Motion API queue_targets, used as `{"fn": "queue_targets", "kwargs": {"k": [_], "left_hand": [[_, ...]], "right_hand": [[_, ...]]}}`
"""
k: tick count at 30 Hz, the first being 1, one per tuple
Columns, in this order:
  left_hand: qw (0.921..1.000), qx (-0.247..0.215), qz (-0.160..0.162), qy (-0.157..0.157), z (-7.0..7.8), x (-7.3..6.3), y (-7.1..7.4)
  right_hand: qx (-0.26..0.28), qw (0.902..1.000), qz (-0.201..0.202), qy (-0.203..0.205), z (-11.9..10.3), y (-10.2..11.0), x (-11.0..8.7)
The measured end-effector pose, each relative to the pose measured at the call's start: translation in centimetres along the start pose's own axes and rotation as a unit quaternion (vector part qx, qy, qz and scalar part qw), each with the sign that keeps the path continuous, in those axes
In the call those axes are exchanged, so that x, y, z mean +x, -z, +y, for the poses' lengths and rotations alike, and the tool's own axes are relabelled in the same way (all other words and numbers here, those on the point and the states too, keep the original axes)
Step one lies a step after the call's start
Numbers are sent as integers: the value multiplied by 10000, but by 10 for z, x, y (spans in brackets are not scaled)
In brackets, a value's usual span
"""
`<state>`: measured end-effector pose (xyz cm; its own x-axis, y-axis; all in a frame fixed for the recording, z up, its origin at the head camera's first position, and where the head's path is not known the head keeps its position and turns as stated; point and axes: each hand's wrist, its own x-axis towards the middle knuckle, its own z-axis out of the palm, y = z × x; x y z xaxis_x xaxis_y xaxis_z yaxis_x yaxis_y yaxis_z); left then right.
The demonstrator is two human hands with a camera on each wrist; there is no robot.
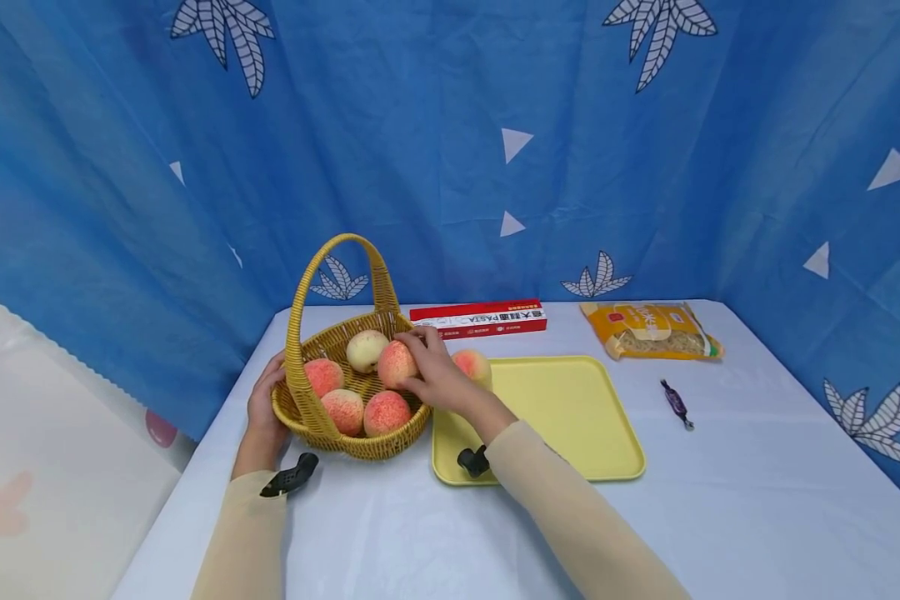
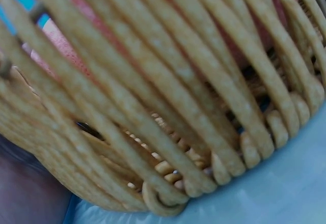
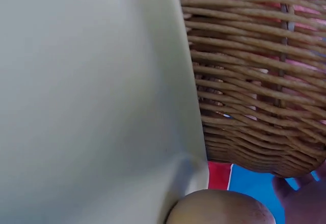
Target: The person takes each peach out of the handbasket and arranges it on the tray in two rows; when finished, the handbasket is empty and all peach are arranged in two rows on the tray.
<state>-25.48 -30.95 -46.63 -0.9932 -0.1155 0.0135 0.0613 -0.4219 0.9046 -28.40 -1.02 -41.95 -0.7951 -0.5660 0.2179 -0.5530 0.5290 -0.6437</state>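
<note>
A yellow wicker basket [image 1: 367, 448] with a tall arched handle stands on the left of the table. Several peaches lie inside, among them a pale one [image 1: 366, 351] and a red one [image 1: 387, 414]. My left hand [image 1: 266, 408] holds the basket at its left side; in the left wrist view the wicker weave [image 2: 168, 81] hides most of that hand. Over the basket's right rim, my right hand [image 1: 444, 375] grips a pink peach [image 1: 396, 365]. Another peach [image 1: 474, 367] rests at the far left corner of the yellow tray [image 1: 555, 417], beside that hand.
Behind the basket and tray lies a red pasta box [image 1: 480, 319]. An orange food bag [image 1: 651, 331] is at the back right, with a small purple-wrapped candy [image 1: 675, 402] in front of it. Blue curtain [image 1: 450, 167] closes off the back.
</note>
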Motion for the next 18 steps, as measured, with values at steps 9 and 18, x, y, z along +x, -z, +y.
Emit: {"fn": "queue_targets", "kwargs": {"k": [9,18], "left_hand": [[9998,63,-138,-119,-2,-1,3],[9998,125,-103,-103,-1,2,4]], "right_hand": [[-25,9984,554,87,1,-4,-8],[654,9926,1016,-68,2,0,-15]]}}
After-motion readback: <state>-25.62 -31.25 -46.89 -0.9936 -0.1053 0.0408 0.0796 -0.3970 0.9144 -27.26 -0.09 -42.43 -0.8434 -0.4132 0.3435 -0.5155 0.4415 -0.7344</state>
